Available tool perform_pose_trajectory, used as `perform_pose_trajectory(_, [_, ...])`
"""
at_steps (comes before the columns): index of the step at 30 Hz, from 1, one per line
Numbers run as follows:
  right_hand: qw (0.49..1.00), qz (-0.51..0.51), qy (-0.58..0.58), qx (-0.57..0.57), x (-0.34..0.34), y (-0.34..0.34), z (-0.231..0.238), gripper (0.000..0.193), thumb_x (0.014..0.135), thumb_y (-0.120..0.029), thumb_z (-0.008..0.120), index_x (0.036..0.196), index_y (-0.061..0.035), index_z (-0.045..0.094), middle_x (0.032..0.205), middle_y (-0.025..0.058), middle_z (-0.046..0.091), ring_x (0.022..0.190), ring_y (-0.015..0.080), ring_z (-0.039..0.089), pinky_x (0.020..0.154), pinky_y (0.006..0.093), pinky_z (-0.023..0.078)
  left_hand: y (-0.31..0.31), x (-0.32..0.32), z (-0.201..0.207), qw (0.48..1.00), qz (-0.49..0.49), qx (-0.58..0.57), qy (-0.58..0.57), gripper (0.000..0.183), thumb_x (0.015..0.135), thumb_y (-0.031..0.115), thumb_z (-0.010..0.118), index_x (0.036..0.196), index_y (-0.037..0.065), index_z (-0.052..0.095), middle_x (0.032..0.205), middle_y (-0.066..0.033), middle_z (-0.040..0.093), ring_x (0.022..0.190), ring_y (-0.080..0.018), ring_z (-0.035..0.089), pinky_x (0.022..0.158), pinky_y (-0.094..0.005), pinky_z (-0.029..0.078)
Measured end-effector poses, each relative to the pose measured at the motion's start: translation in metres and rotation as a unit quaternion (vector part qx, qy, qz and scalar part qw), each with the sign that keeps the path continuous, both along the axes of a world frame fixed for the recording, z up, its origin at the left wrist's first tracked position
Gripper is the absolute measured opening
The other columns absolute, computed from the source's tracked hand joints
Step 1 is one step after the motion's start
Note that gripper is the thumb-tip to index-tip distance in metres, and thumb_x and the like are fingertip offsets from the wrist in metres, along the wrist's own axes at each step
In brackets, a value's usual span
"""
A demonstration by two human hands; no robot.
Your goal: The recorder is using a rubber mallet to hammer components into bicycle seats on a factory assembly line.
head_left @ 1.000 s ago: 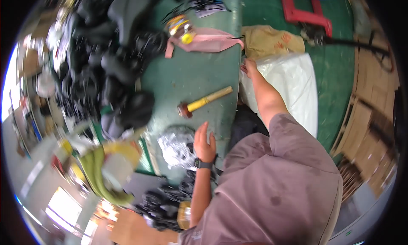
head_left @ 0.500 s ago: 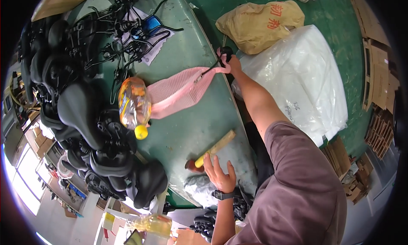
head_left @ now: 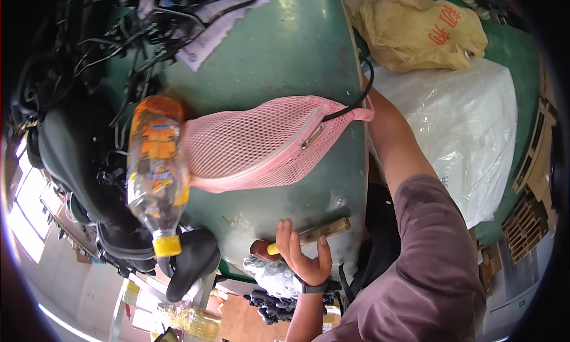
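My left hand, with a dark watch on its wrist, is open with the fingers apart. It is in front of a hammer with a wooden handle, a yellow band and a reddish head. Touch between hand and handle is unclear. My right forearm reaches up along the table's right side; its hand is hidden around the narrow end of a pink mesh zip pouch. A black cord curves over that end. Against the pouch's wide end is a clear bottle with an orange label and yellow cap.
Black bicycle saddles crowd the left side of the green table. Bent black metal rods lie on pale paper at the top. Crumpled clear plastic lies below the hammer. A tan sack and a white wrapped bundle stand right.
The pink pouch and bottle look larger, the bottle lower and farther left. My right hand, seen before at a black object, is now hidden. My left hand stays by the hammer.
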State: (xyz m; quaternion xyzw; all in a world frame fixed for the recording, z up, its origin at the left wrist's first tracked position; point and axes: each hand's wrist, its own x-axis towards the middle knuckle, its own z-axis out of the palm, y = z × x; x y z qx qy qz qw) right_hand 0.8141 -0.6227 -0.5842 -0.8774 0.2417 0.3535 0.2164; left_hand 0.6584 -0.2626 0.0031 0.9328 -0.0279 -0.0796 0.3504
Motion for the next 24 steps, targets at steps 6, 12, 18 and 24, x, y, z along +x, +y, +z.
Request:
perform_pose_trajectory(6, [0.986,-0.123,-0.090,-0.066,-0.017,0.058,0.191,0.043,0.102,-0.038,0.066,0.130,-0.0103,0.082,0.125,0.0236,0.082,0.119,0.0484,0.076,0.099,0.0575,0.061,-0.007,0.104,0.038,0.973,-0.085,0.130,-0.171,0.067,0.096,0.009,0.084,0.157,0.013,0.058,0.165,-0.0290,0.056,0.154,-0.0539,0.053,0.130,-0.0681,0.037])
perform_pose_trajectory(12, [0.920,-0.095,-0.380,-0.029,0.033,0.013,0.485,0.028,0.106,-0.019,0.067,0.127,-0.0036,0.079,0.116,0.0198,0.076,0.109,0.0454,0.071,0.096,0.0528,0.056,-0.015,0.202,0.057,0.944,-0.121,0.272,-0.141,0.036,0.099,0.013,0.064,0.133,0.014,0.074,0.149,-0.0111,0.070,0.146,-0.0348,0.061,0.128,-0.0581,0.043])
perform_pose_trajectory(18, [0.816,0.060,-0.573,0.040,0.042,0.085,0.721,0.032,0.098,0.001,0.070,0.128,-0.0030,0.079,0.105,0.0172,0.071,0.099,0.0421,0.069,0.089,0.0487,0.055,0.033,0.154,0.095,0.977,-0.101,0.149,-0.110,0.016,0.094,0.012,0.067,0.110,0.011,0.069,0.121,-0.0062,0.069,0.105,-0.0301,0.067,0.092,-0.0464,0.058])
perform_pose_trajectory(24, [0.761,0.159,-0.594,0.205,-0.030,0.175,0.790,0.038,0.087,0.005,0.072,0.124,-0.0019,0.078,0.102,0.0169,0.071,0.093,0.0400,0.066,0.086,0.0480,0.054,0.097,0.062,0.120,0.979,0.006,0.180,-0.100,0.017,0.093,0.011,0.067,0.110,0.011,0.071,0.123,-0.0066,0.071,0.106,-0.0307,0.068,0.087,-0.0460,0.058])
